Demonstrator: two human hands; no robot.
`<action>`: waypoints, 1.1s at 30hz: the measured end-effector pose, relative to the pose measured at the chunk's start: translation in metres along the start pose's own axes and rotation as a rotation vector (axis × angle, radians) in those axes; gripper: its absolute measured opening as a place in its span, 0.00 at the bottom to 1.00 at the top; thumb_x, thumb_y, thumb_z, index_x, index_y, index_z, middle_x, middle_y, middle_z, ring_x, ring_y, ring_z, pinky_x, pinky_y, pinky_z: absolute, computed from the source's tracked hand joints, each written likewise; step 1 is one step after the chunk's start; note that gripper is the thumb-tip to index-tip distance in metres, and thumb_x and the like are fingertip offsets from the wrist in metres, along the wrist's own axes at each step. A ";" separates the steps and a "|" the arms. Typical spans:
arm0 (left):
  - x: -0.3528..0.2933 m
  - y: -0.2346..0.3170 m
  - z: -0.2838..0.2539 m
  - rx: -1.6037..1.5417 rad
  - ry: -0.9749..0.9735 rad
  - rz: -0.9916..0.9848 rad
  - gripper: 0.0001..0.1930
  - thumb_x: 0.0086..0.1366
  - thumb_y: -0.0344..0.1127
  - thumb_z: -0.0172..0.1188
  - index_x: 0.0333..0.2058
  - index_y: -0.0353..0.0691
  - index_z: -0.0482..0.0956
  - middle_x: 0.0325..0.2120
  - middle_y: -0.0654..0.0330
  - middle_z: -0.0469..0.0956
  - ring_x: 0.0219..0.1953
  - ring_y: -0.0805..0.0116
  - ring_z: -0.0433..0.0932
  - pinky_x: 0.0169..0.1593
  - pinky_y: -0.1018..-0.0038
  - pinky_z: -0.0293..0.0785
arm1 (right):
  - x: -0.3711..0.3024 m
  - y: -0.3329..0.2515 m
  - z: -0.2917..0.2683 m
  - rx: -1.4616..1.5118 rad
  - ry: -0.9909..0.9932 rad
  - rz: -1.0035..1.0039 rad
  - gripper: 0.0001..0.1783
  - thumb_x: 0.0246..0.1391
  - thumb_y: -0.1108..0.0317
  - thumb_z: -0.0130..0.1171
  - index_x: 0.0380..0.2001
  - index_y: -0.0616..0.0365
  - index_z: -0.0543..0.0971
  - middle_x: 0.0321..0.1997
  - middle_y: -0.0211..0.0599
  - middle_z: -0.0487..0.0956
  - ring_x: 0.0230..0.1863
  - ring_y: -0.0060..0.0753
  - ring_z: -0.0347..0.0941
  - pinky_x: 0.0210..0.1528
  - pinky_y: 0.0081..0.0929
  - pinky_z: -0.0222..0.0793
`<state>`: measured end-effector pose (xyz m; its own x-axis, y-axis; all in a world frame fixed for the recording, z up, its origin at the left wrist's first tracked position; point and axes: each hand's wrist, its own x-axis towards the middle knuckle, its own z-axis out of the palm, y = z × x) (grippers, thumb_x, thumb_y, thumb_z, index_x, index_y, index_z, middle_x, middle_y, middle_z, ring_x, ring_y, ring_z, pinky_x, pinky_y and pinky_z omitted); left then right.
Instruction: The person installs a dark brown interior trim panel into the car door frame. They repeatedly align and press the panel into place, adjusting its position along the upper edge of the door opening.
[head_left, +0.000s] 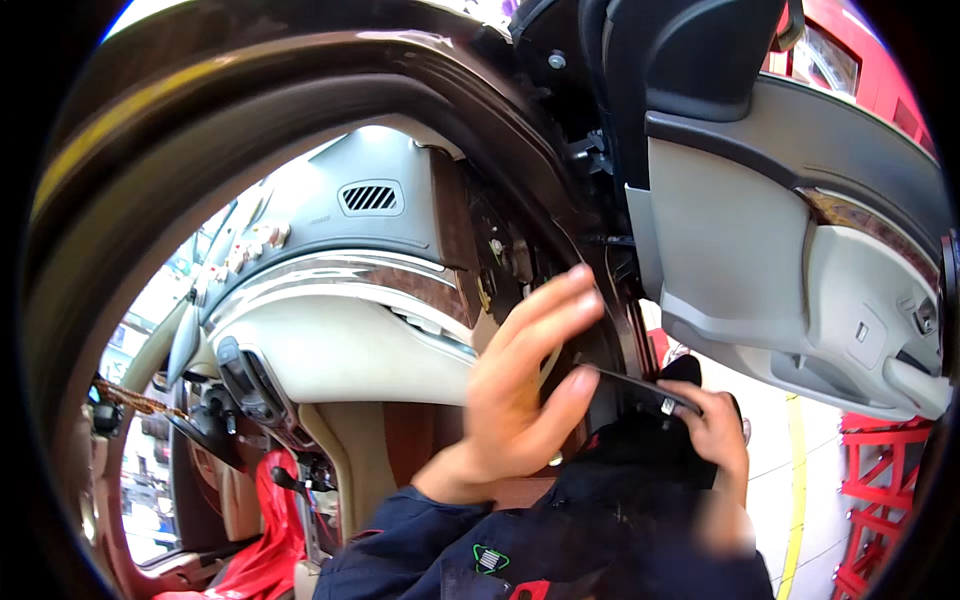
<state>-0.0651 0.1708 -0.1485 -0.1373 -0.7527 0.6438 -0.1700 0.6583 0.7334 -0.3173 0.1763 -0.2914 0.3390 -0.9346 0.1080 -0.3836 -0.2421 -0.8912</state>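
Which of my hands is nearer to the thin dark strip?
Right. Your right hand holds the thin dark strip by its right end; your left hand is open, off to the left, thumb near the other end, contact unclear.

Close downward fisheye from head

The tiled floor (767,485) bears a yellow stripe (797,470) and red framework (885,437).

Blocking pillar (535,165) between dashboard (350,350) and door (735,230)
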 end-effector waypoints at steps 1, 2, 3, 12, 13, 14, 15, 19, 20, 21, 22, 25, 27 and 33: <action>-0.001 -0.020 0.020 0.047 0.142 -0.015 0.25 0.64 0.21 0.57 0.61 0.27 0.72 0.65 0.42 0.68 0.67 0.52 0.68 0.69 0.61 0.61 | -0.010 0.007 -0.002 0.042 0.034 0.030 0.25 0.48 0.87 0.59 0.51 0.59 0.83 0.43 0.53 0.85 0.42 0.47 0.85 0.46 0.31 0.76; 0.003 -0.040 0.036 -0.012 0.259 -0.106 0.26 0.70 0.26 0.55 0.65 0.27 0.66 0.67 0.46 0.66 0.71 0.56 0.63 0.71 0.61 0.60 | -0.023 0.015 -0.005 0.087 0.055 0.077 0.25 0.48 0.87 0.59 0.51 0.60 0.83 0.43 0.52 0.85 0.43 0.45 0.85 0.47 0.29 0.76; 0.013 -0.066 0.049 -0.066 0.375 -0.184 0.28 0.71 0.27 0.56 0.67 0.28 0.63 0.68 0.47 0.63 0.71 0.56 0.62 0.72 0.60 0.58 | -0.036 0.023 -0.010 0.126 0.089 0.169 0.25 0.48 0.88 0.59 0.50 0.61 0.83 0.44 0.52 0.86 0.42 0.41 0.85 0.48 0.27 0.75; 0.014 -0.221 0.079 0.445 0.846 -0.404 0.41 0.65 0.30 0.60 0.71 0.26 0.47 0.71 0.36 0.51 0.73 0.36 0.51 0.74 0.54 0.50 | -0.130 0.061 -0.028 0.300 0.475 0.411 0.17 0.57 0.82 0.60 0.50 0.70 0.80 0.44 0.41 0.85 0.45 0.29 0.78 0.54 0.27 0.71; 0.009 -0.229 0.076 0.535 0.832 -0.353 0.41 0.65 0.30 0.60 0.71 0.26 0.47 0.71 0.36 0.51 0.73 0.35 0.51 0.74 0.54 0.50 | -0.140 0.066 -0.023 0.325 0.520 0.421 0.16 0.58 0.81 0.60 0.50 0.70 0.80 0.44 0.40 0.85 0.45 0.29 0.78 0.55 0.27 0.71; 0.011 -0.231 0.083 0.494 0.854 -0.392 0.41 0.65 0.29 0.60 0.70 0.26 0.48 0.70 0.36 0.52 0.72 0.35 0.51 0.74 0.53 0.50 | -0.153 0.075 -0.021 0.339 0.590 0.464 0.16 0.59 0.80 0.62 0.51 0.71 0.79 0.47 0.42 0.84 0.47 0.31 0.78 0.57 0.29 0.69; 0.019 -0.225 0.083 0.459 0.884 -0.421 0.41 0.64 0.29 0.60 0.70 0.25 0.48 0.70 0.37 0.52 0.72 0.35 0.52 0.74 0.53 0.51 | -0.161 0.084 -0.017 0.405 0.665 0.453 0.17 0.59 0.81 0.62 0.51 0.71 0.79 0.48 0.42 0.84 0.48 0.32 0.77 0.58 0.29 0.69; 0.053 -0.218 0.088 0.555 0.991 -0.383 0.37 0.63 0.29 0.61 0.68 0.27 0.55 0.65 0.37 0.58 0.66 0.36 0.60 0.71 0.52 0.56 | -0.179 0.092 -0.018 0.470 0.805 0.534 0.19 0.58 0.82 0.61 0.53 0.72 0.78 0.52 0.44 0.83 0.50 0.35 0.77 0.61 0.30 0.68; 0.060 -0.211 0.083 0.589 1.007 -0.360 0.37 0.63 0.29 0.61 0.68 0.28 0.56 0.64 0.37 0.59 0.65 0.36 0.61 0.70 0.52 0.57 | -0.178 0.092 -0.019 0.483 0.807 0.537 0.19 0.58 0.83 0.61 0.54 0.72 0.77 0.52 0.45 0.83 0.51 0.35 0.77 0.61 0.30 0.68; 0.065 -0.212 0.080 0.580 1.062 -0.351 0.36 0.63 0.31 0.65 0.66 0.27 0.60 0.60 0.37 0.62 0.63 0.39 0.64 0.68 0.55 0.59 | -0.178 0.094 -0.021 0.506 0.788 0.515 0.19 0.58 0.83 0.61 0.54 0.72 0.77 0.52 0.45 0.82 0.51 0.35 0.77 0.61 0.30 0.68; 0.069 -0.208 0.077 0.529 1.074 -0.373 0.35 0.63 0.31 0.66 0.65 0.28 0.60 0.59 0.37 0.63 0.62 0.38 0.64 0.68 0.54 0.59 | -0.177 0.094 -0.023 0.523 0.771 0.498 0.19 0.58 0.83 0.61 0.54 0.72 0.77 0.52 0.45 0.82 0.51 0.35 0.77 0.61 0.30 0.68; 0.074 -0.201 0.076 0.474 1.125 -0.414 0.34 0.61 0.32 0.70 0.61 0.30 0.64 0.54 0.37 0.68 0.59 0.35 0.66 0.64 0.51 0.61 | -0.174 0.087 -0.032 0.459 0.690 0.435 0.19 0.57 0.82 0.61 0.53 0.72 0.78 0.52 0.45 0.83 0.52 0.35 0.78 0.62 0.30 0.68; 0.074 -0.217 0.073 0.549 1.159 -0.328 0.33 0.59 0.32 0.72 0.60 0.30 0.65 0.53 0.38 0.69 0.57 0.36 0.67 0.62 0.51 0.62 | -0.175 0.089 -0.037 0.448 0.652 0.402 0.19 0.57 0.82 0.61 0.53 0.72 0.78 0.52 0.45 0.83 0.52 0.35 0.78 0.62 0.30 0.68; 0.078 -0.248 0.066 0.625 1.241 -0.330 0.27 0.56 0.32 0.74 0.50 0.30 0.71 0.46 0.41 0.75 0.52 0.40 0.71 0.58 0.54 0.65 | -0.170 0.113 -0.040 0.522 0.635 0.415 0.24 0.57 0.85 0.60 0.58 0.71 0.74 0.55 0.46 0.81 0.53 0.36 0.78 0.63 0.31 0.68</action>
<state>-0.0982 -0.0520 -0.2948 0.8655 -0.1584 0.4753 -0.4648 0.1000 0.8797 -0.4527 0.2972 -0.3928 -0.3340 -0.9250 -0.1810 0.1199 0.1487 -0.9816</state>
